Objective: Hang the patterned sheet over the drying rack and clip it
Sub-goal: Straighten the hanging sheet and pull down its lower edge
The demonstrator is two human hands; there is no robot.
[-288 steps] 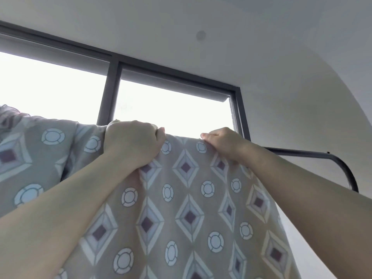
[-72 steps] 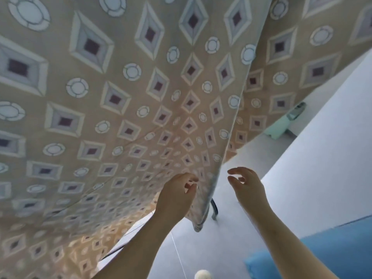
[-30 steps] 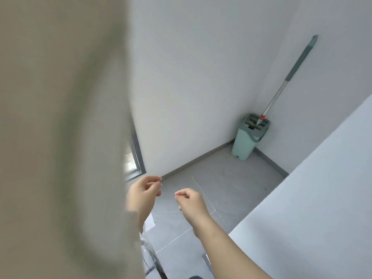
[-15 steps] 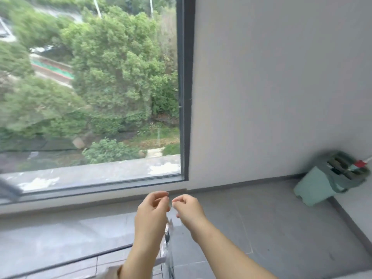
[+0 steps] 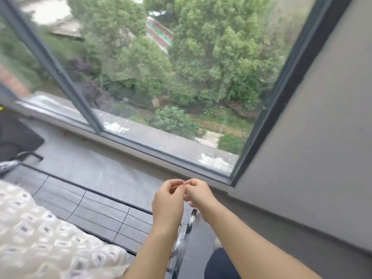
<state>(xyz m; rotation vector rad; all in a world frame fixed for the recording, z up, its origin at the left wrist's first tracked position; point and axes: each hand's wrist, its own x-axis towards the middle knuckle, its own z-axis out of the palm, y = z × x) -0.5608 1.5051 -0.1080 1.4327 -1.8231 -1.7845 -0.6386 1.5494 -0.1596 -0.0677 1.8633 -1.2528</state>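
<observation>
Grey floor (image 5: pixel 90 168), wide window (image 5: pixel 201 77), patterned sheet (image 5: pixel 40 238), left hand (image 5: pixel 168 200) and right hand (image 5: pixel 199 195) curled fingertip-to-fingertip, grip unclear

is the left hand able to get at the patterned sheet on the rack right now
Probably yes. The left hand hovers beside the right hand, fingertips meeting, and only bare drying rack wires lie between it and the patterned sheet to its left. Whether it pinches something small is unclear.

Your count
Two hands, left hand (image 5: pixel 168 200) and right hand (image 5: pixel 199 195); one patterned sheet (image 5: pixel 40 238) left of your fingers, one drying rack (image 5: pixel 128 207) under them, one window (image 5: pixel 181 77) beyond.
</observation>
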